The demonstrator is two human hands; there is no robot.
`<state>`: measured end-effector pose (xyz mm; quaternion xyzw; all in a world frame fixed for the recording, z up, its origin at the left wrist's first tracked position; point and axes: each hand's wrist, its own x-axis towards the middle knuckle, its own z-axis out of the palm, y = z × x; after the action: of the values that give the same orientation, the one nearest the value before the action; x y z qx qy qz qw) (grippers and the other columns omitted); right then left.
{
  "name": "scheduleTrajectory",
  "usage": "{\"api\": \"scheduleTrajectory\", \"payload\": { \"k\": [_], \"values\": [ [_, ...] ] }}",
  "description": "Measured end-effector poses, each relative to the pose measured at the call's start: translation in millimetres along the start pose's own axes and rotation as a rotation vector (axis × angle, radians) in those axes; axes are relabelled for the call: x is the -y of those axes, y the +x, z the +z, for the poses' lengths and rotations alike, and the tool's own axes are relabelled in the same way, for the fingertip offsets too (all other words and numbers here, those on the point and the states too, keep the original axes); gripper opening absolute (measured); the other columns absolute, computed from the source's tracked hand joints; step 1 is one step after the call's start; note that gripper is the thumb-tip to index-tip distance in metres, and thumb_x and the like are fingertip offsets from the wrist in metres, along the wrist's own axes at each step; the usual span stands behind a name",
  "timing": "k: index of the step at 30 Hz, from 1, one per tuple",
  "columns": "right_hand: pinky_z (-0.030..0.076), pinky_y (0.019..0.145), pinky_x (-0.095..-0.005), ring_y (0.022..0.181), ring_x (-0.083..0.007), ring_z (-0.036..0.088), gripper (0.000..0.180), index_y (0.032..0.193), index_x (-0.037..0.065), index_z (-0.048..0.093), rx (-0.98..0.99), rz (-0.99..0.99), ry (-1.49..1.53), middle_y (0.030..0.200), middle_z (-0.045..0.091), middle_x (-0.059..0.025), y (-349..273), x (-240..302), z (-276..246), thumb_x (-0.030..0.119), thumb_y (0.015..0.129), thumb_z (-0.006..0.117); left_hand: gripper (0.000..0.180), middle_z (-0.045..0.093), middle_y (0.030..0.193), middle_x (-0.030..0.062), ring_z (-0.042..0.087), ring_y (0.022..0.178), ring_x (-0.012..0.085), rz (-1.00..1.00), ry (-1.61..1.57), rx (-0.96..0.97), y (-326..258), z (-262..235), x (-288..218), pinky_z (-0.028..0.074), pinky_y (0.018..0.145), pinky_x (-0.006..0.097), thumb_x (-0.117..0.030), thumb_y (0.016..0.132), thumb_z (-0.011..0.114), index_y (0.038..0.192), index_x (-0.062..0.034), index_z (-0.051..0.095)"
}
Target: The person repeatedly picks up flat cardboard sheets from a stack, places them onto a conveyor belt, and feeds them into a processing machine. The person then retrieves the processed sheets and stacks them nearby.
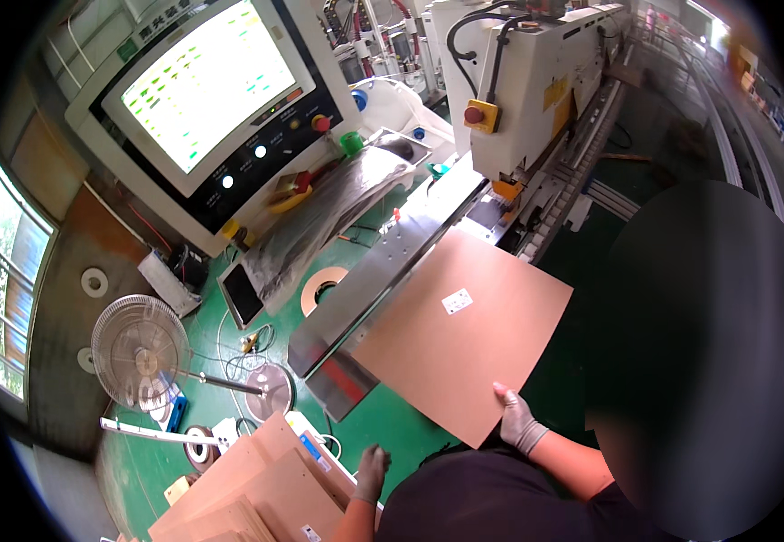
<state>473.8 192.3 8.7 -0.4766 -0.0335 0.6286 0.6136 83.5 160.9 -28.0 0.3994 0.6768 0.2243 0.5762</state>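
While the right hand (516, 423) has the near edge of the brown panel (469, 352), thumb on top, fingers apparently under, the left hand (373, 471) is off it. Left one looks loosely curled, nothing visible in it, but it's blurred; can't tell if it's fully closed. It sits just beside the stack of brown panels (274, 479); contact unclear. Both hands gloved.

Panel location: in front of the person, left edge along the long metal beam (383, 275), far corner near the white machine (523, 117). Can't tell if that edge rests on the beam or only butts against it. White label (456, 301) faces up.

Handling, my read: thin, flat fibreboard type, stiff, no visible sag. Probably light enough for one hand at the edge if the beam takes some load; held free, a sheet that wide would want to tip or twist. Face looks smooth, so maybe a bit slippery; gloves should help. Not brittle, I'd guess, but corners and edges could chip or dent if knocked on the metal.

Best hold: near edge plus the opposite side edge, palms flat, thumbs on top. Keep fingers off the label and clear of the beam side.
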Motion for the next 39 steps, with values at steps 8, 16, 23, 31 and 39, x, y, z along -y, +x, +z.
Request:
{"api": "scheduleTrajectory", "payload": {
  "k": [8,16,23,31,39],
  "values": [
    [0.053,0.104,-0.0458,0.117,-0.0262,0.064,0.036,0.121,0.003,0.069,-0.11,0.086,0.139,0.123,0.07,-0.0115,38,40,63,0.03,0.097,0.067,0.053,0.064,0.13,0.0251,0.057,0.129,0.0427,-0.367,0.319,0.086,-23,20,133,0.046,0.107,0.051,-0.047,0.1,0.056,0.131,-0.0039,0.062],
    [0.048,0.107,-0.0538,0.12,-0.0334,0.062,0.047,0.128,0.008,0.062,-0.055,0.086,0.354,0.129,0.066,-0.012,122,119,23,0.037,0.091,0.07,0.054,0.059,0.139,0.0156,0.053,0.132,0.036,-0.375,0.016,0.048,-13,78,101,0.047,0.104,0.053,-0.049,0.101,0.055,0.14,-0.0116,0.055],
    [0.044,0.111,-0.0514,0.129,-0.0342,0.057,0.06,0.139,0.008,0.058,0.062,-0.183,0.43,0.14,0.062,-0.0114,170,214,11,0.051,0.098,0.054,0.057,0.054,0.146,0.0074,0.05,0.134,0.0302,-0.409,-0.201,0.016,-21,87,107,0.047,0.102,0.055,-0.052,0.102,0.055,0.149,-0.0184,0.048],
    [0.05,0.104,-0.0452,0.12,-0.0289,0.063,0.046,0.132,0.009,0.062,-0.098,-0.433,0.452,0.13,0.066,-0.009,243,280,-34,0.042,0.104,0.048,0.06,0.051,0.15,0.0017,0.048,0.132,0.0269,-0.569,-0.248,-0.109,-46,61,130,0.047,0.098,0.062,-0.054,0.101,0.058,0.151,-0.0246,0.046],
    [0.06,0.071,-0.0345,0.094,-0.0184,0.07,0.033,0.117,0.015,0.064,-0.447,-0.29,0.304,0.112,0.07,-0.0035,266,291,-42,0.042,0.102,0.055,0.051,0.059,0.142,0.0093,0.054,0.126,0.0239,-0.268,0.238,0.036,-38,64,196,0.052,0.096,0.048,-0.041,0.105,0.057,0.149,-0.0158,0.051]
  ]
}}
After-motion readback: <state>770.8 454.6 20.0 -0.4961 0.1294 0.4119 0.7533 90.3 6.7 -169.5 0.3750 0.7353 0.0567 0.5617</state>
